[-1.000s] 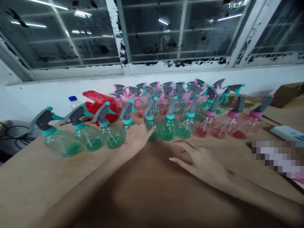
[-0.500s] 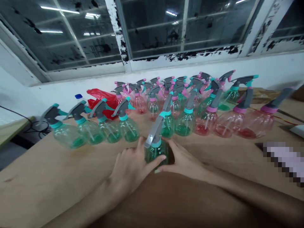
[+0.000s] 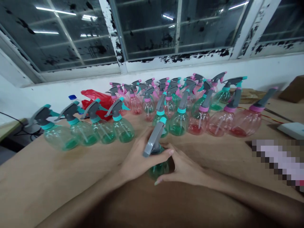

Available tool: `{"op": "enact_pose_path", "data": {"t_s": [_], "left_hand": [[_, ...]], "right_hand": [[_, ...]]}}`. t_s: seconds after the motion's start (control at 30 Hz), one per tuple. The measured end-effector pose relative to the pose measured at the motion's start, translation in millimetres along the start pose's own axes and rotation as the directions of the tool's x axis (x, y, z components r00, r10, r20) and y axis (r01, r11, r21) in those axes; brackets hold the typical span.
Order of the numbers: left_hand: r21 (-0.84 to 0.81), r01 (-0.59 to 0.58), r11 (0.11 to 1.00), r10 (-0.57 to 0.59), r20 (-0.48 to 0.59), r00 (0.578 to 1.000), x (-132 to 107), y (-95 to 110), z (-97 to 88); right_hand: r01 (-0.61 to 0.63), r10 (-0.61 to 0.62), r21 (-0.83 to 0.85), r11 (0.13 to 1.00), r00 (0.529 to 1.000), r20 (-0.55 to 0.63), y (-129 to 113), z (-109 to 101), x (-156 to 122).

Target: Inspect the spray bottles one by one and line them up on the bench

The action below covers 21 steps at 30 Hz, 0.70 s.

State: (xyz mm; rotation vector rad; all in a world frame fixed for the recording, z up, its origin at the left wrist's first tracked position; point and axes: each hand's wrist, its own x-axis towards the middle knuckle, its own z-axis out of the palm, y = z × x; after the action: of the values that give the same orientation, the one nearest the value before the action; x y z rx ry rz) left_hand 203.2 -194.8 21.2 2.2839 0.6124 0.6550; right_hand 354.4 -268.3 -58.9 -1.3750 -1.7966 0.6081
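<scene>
Dark, grimy windows (image 3: 147, 38) ran above a white wall (image 3: 57, 93) behind the table (image 3: 54, 186). A green spray bottle (image 3: 155, 147) with a grey and turquoise head was at the near middle, in front of a front row of green and pink bottles (image 3: 124, 129). The left hand (image 3: 139, 158) had its grip wrapped around that bottle below the head; the right hand (image 3: 187, 166) had its grip curved about its right side, and a red bag (image 3: 97, 101) lay behind the row's left part
</scene>
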Motion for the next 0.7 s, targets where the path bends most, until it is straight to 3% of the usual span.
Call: {"op": "enact_pose_path", "data": {"t_s": [0.17, 0.43, 0.57, 0.7], "left_hand": [[-0.154, 0.019, 0.988, -0.022, -0.019, 1.000, 12, -5, 13.0], [-0.321, -0.036, 0.946, 0.029, -0.026, 0.999, 26, -12, 13.5], [-0.277, -0.045, 0.960, 0.039, -0.026, 0.999, 26, -18, 12.3], [-0.069, -0.053, 0.996, 0.052, -0.023, 0.998, 24, -17, 7.6]], "right_hand": [[-0.010, 0.010, 0.003, 1.000, 0.999, -0.041, 4, 2, 3], [-0.064, 0.061, -0.029, 0.998, 0.992, -0.109, 8, 8, 6], [-0.003, -0.001, -0.087, 0.996, 0.999, -0.042, 12, 3, 8], [0.039, -0.029, -0.206, 0.978, 0.998, 0.053, 25, -11, 4]]}}
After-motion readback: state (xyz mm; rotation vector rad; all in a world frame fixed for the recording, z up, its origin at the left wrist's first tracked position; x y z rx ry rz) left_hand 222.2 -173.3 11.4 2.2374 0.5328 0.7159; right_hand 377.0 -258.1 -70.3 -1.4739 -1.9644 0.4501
